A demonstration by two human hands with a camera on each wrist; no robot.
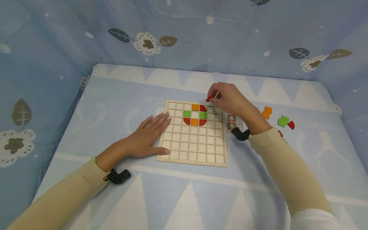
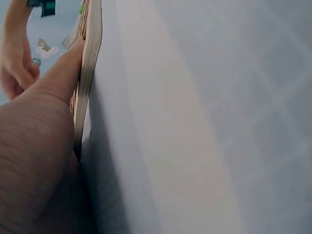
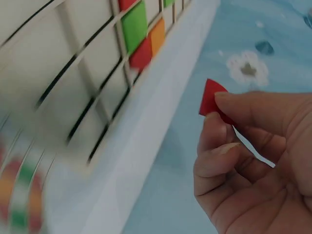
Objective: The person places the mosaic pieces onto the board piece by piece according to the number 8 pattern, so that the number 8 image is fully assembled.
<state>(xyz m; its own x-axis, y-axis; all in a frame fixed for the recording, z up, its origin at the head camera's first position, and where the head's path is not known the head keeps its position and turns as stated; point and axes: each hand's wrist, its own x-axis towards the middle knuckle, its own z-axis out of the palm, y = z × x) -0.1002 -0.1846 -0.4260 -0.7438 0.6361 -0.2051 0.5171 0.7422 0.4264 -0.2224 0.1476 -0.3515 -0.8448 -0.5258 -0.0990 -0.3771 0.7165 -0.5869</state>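
A wooden grid board (image 1: 193, 147) lies on the cloth-covered table. Red quarter-circle, orange square and green square tiles form a ring on its upper part, around a bare cell; the ring's upper-left cell is also bare. My left hand (image 1: 148, 135) rests on the board's left edge, fingers straight and thumb spread, the thumb along the rim in the left wrist view. Above the board's far edge, my right hand (image 1: 230, 98) pinches a red quarter-circle tile (image 3: 213, 100) between thumb and index finger. The other fingers curl inward beneath.
A small pattern card (image 1: 231, 121) lies right of the board, partly under the right wrist. Farther right are loose orange tiles (image 1: 267, 111), green tiles (image 1: 283, 121) and a red tile (image 1: 291, 125). Blue patterned cloth (image 1: 201, 38) hangs behind the table.
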